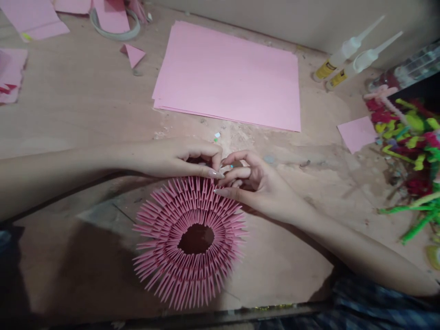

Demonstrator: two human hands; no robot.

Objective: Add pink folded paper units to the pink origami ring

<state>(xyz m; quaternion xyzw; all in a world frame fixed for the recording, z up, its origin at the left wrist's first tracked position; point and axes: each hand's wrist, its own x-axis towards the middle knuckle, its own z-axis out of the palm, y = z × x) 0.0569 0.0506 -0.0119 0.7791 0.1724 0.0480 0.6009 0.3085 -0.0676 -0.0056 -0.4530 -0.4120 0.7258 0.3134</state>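
A round ring of folded pink paper pieces [165,250] lies on the table in front of me, its pointed folds fanning outward in several rows around a dark open centre. At its far edge, my left hand [195,158] has curled fingers, with the thumb pressed along the paper points. My right hand [259,183] meets it from the other side, thumb over the upper right of the ring and bent fingers behind the edge. The fingertips of both hands nearly touch and pinch the ring's rim there. Any small piece between them is hidden.
Beyond my hands lies a stack of pink paper sheets [230,75]. Two glue bottles [340,59] stand by the wall. Colourful pipe cleaners [412,142] are heaped at right beside a pink paper square [357,134]. A tape roll [134,31] and a folded triangle [134,56] sit far left.
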